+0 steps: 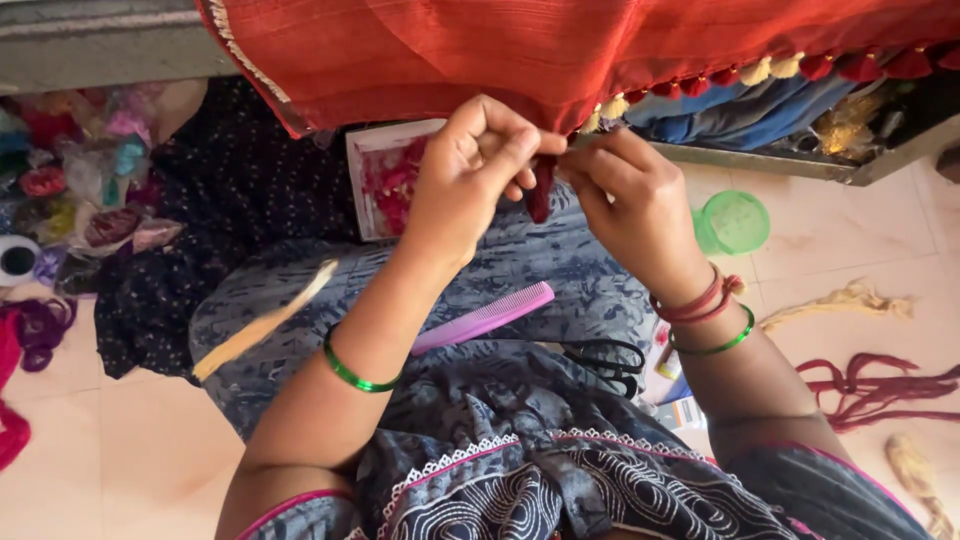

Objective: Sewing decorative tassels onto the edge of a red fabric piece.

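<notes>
Left hand and right hand close together, fingertips pinched on dark red tassel hanging at edge of orange-red cloth. Near, on lap: pink plastic comb, toothed, flat; black scissors. Risk, by judgement: loose pinch lets slippery threads fray or slide out; comb may slip off knee. Farther: finely ribbed weave, row of round red and cream tassels, green plastic lid, red yarn on tile.
</notes>
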